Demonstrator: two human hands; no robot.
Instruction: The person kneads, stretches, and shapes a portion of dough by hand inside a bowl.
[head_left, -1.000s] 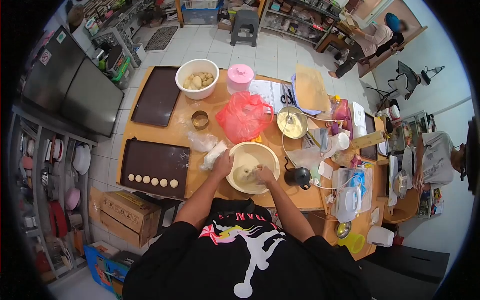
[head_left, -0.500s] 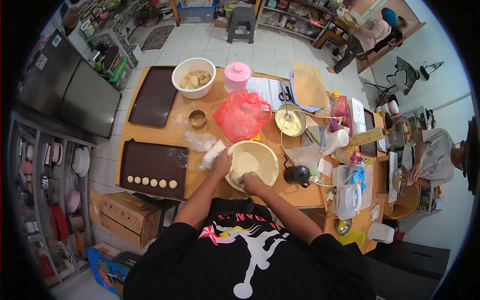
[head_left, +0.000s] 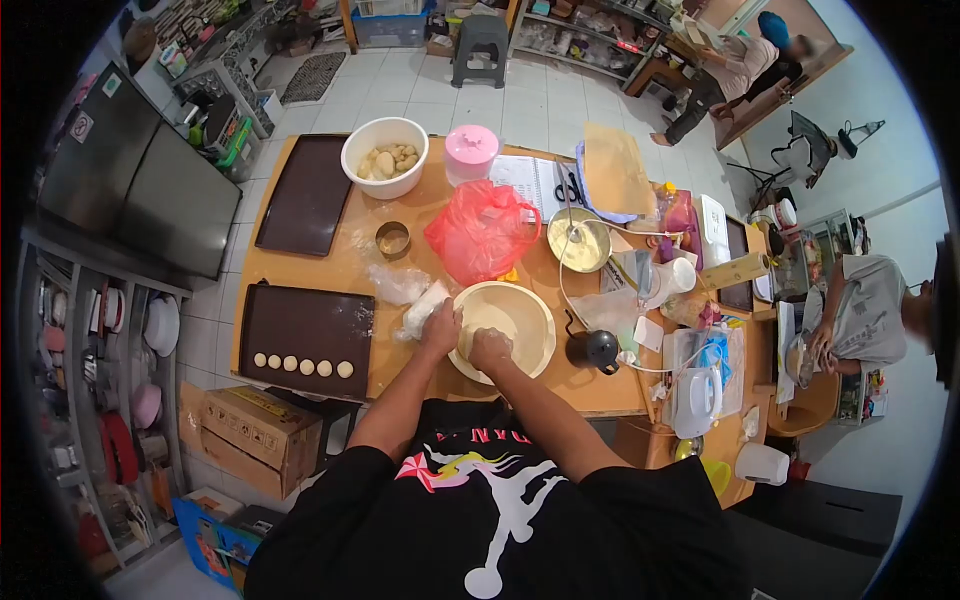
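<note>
A cream mixing bowl (head_left: 535, 350) stands at the table's front edge. My left hand (head_left: 441, 328) grips its left rim with curled fingers. Inside the bowl, my right hand (head_left: 490, 349) presses down with closed fingers on a lump of pale dough, which the hand almost wholly hides. To the left, a dark baking tray (head_left: 305, 318) carries a row of several round dough balls (head_left: 306, 366) near its front edge. A crumpled clear plastic bag (head_left: 400, 284) lies just beyond my left hand.
Behind the bowl sit a red plastic bag (head_left: 480, 235), a metal ring cutter (head_left: 393, 240) and a white tub of dough pieces (head_left: 385, 160). A black jug (head_left: 592, 351) and a steel bowl of pale mixture (head_left: 579, 242) stand right. One person (head_left: 865, 310) works at the far right.
My right hand has shifted slightly left and pushed down over the dough, covering the lump that showed beside it. My left hand stays at the bowl's rim.
</note>
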